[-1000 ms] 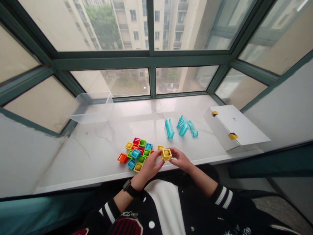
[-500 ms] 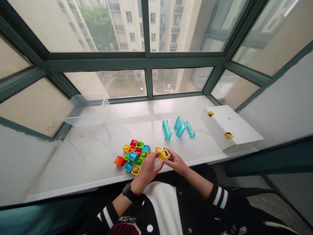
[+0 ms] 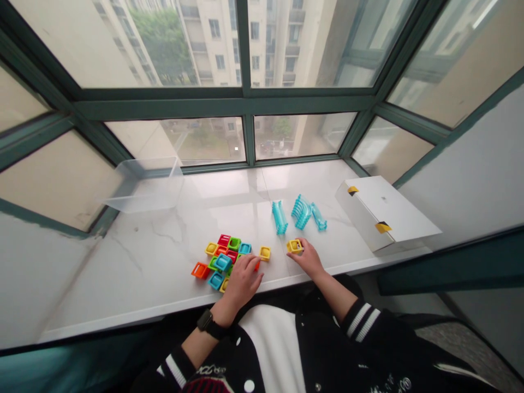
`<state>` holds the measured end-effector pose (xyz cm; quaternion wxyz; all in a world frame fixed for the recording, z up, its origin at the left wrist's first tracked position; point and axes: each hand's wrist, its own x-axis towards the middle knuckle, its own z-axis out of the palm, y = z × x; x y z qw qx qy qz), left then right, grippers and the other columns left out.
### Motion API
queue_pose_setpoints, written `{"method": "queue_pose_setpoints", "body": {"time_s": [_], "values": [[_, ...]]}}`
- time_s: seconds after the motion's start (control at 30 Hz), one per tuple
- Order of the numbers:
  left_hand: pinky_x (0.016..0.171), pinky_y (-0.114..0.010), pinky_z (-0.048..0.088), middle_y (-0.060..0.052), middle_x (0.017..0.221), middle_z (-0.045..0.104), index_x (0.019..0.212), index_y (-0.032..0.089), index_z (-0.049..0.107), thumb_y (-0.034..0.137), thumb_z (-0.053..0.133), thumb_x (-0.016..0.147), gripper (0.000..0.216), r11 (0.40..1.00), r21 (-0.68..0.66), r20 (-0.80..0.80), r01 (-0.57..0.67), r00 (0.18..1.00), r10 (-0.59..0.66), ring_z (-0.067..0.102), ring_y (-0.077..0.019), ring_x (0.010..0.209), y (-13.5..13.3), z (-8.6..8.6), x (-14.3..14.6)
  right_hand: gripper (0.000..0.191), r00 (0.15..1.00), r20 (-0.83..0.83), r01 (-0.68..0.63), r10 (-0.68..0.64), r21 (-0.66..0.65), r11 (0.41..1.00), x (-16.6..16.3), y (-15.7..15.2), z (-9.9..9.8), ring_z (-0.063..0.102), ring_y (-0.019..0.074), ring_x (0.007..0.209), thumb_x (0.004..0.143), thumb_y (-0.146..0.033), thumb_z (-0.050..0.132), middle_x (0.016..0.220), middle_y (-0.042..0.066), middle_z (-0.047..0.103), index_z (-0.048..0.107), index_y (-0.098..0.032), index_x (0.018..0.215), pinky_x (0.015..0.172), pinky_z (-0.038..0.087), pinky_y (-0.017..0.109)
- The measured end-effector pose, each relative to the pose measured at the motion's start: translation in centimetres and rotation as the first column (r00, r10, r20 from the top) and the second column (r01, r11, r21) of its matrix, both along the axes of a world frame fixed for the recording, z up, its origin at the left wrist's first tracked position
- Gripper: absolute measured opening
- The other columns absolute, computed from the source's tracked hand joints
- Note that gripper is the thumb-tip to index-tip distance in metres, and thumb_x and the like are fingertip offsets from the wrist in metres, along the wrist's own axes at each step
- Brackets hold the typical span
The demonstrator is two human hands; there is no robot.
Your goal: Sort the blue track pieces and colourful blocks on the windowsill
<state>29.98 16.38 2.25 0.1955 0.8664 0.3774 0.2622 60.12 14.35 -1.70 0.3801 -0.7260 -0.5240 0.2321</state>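
My right hand (image 3: 308, 261) grips a yellow block (image 3: 293, 246), a small hollow cube-like piece, low over the white counter (image 3: 155, 289). My left hand (image 3: 243, 279) reaches over the right side of a cluster of coloured blocks (image 3: 223, 262), fingers spread and bent. An orange-red block (image 3: 257, 266) shows between its thumb and fingers; whether they touch it I cannot tell. Another yellow block (image 3: 265, 253) stands alone between my hands. The cluster holds red, green, blue, orange and yellow blocks, some hidden under my left hand.
Three translucent turquoise ribbed pieces lie behind my right hand, one of them curved (image 3: 302, 212). A white box (image 3: 385, 213) with yellow-and-black tabs sits at the right. A clear plastic bin (image 3: 147, 191) stands at the back left, by the windows.
My hands have parted. My right hand has moved right with the yellow block, while my left hand has let go of it and shifted left over the cluster.
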Motion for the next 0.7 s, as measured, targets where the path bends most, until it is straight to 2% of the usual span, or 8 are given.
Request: {"method": "queue_pose_setpoints", "body": {"time_s": [0.13, 0.27, 0.7], "values": [[0.119, -0.058, 0.044, -0.012, 0.14, 0.061, 0.141, 0.027, 0.056, 0.024, 0.062, 0.095, 0.046, 1.0, 0.02, -0.023, -0.019, 1.0, 0.019, 0.054, -0.0327, 0.136, -0.1, -1.1, -0.4, 0.053, 0.981, 0.191, -0.008, 0.006, 0.006, 1.0, 0.3, 1.7, -1.5, 0.064, 0.0327, 0.11, 0.075, -0.044, 0.083, 0.116, 0.01, 0.071, 0.063, -0.024, 0.119, 0.1, 0.05, 0.049], [0.12, -0.058, 0.044, -0.012, 0.142, 0.06, 0.142, 0.026, 0.055, 0.025, 0.061, 0.096, 0.046, 0.999, 0.01, -0.015, -0.034, 0.999, 0.034, 0.053, -0.0327, 0.138, -0.1, -1.6, -0.3, 0.051, 0.95, 0.311, -0.038, 0.042, -0.019, 0.999, -0.6, 2.8, -1.9, 0.062, 0.0337, 0.112, 0.075, -0.043, 0.085, 0.118, 0.013, 0.068, 0.064, -0.021, 0.117, 0.099, 0.049, 0.047], [0.117, -0.058, 0.047, -0.012, 0.139, 0.061, 0.138, 0.027, 0.059, 0.021, 0.06, 0.093, 0.045, 0.999, -0.003, 0.009, -0.032, 0.999, 0.032, 0.056, -0.0325, 0.135, -0.1, -1.2, -0.2, 0.051, 0.93, 0.363, -0.032, 0.048, -0.05, 0.998, -1.5, 2.9, -2.2, 0.061, 0.0326, 0.109, 0.079, -0.044, 0.082, 0.117, 0.012, 0.068, 0.064, -0.021, 0.121, 0.095, 0.047, 0.043]]}}
